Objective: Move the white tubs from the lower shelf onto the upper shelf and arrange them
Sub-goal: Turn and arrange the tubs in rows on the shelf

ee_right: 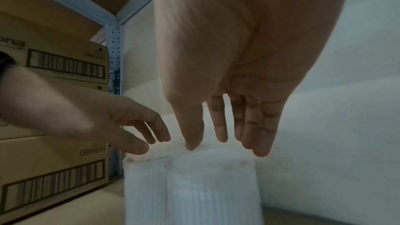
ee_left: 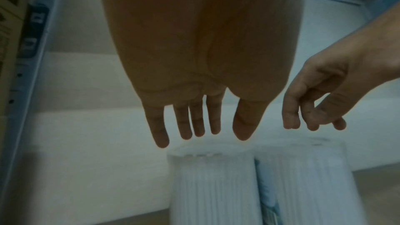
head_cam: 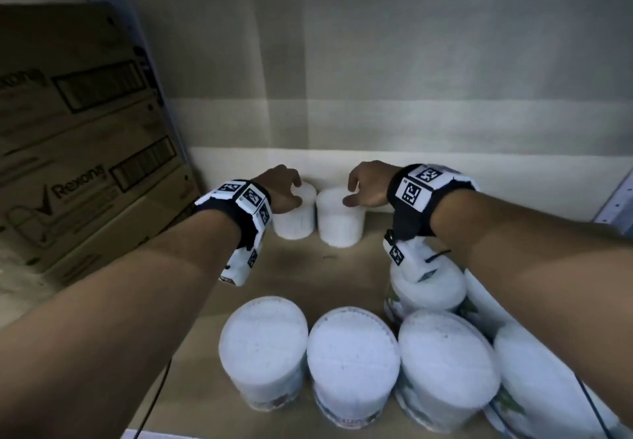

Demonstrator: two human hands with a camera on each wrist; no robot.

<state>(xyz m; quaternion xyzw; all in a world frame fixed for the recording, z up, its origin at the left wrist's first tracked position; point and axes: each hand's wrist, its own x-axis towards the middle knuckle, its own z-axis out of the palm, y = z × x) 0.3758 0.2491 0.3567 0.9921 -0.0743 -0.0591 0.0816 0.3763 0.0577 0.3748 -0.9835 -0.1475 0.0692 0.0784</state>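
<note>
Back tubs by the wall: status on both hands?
Left hand open above left back tub. Right hand open over right back tub. Tubs upright, side by side. Nothing in the way.

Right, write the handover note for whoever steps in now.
Left hand: open, fingers just above the back left tub, no grip.
Right hand: open, above the back right tub, no grip.
Both tubs stand upright side by side against the back wall.
More tubs stand at the shelf's front edge.
Boxes on the left.
Left: which shelf this is can't be told, so check, then go on moving and arranging.
</note>
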